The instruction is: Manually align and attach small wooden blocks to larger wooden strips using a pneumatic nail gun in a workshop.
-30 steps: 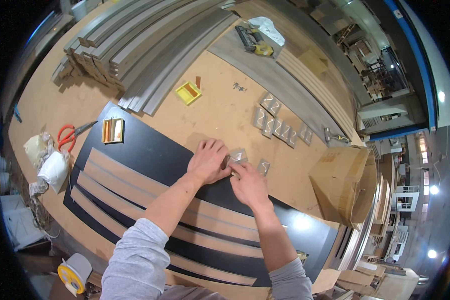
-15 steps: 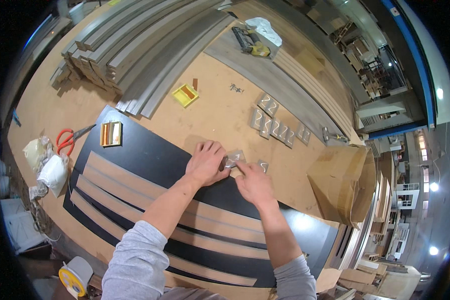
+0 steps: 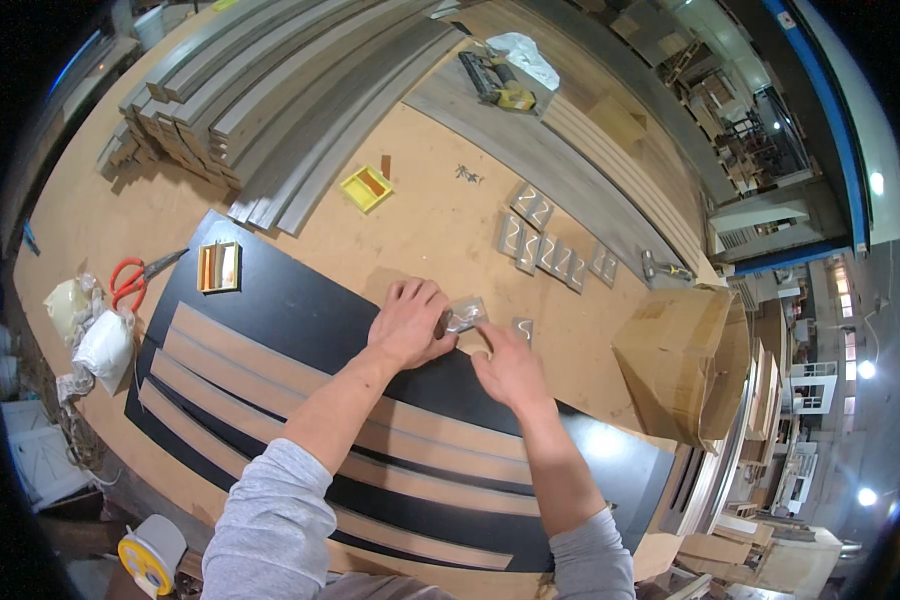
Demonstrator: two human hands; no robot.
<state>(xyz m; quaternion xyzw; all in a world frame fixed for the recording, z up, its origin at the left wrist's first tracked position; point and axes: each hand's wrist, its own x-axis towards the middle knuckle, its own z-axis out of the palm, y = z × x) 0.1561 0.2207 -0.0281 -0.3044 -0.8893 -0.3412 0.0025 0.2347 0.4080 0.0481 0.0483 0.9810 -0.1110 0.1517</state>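
My left hand (image 3: 408, 322) is closed on one end of a small grey rectangular block (image 3: 464, 313), its fingers curled over the far side. A shiny wavy line runs over the top of the block. My right hand (image 3: 511, 368) is at the other end, index finger reaching to the block's near edge and thumb apart from it. Both hands are over the far edge of a black panel (image 3: 290, 300). Another block (image 3: 522, 328) with a wavy line lies just beyond my right hand. Several similar blocks (image 3: 555, 257) form a group farther off.
Brown strips (image 3: 260, 372) lie on the black panel, with a small yellow tray (image 3: 232, 270) at its left. Red-handled scissors (image 3: 130, 284) are nearby. A cardboard box (image 3: 670, 360), hammer (image 3: 662, 266) and nail gun (image 3: 500, 84) sit right and far. Long grey boards (image 3: 300, 130) are stacked far left.
My right index finger has slid slightly off the block's top toward its near edge, showing more of the wavy line. My left hand keeps its hold, and the view has shifted slightly.
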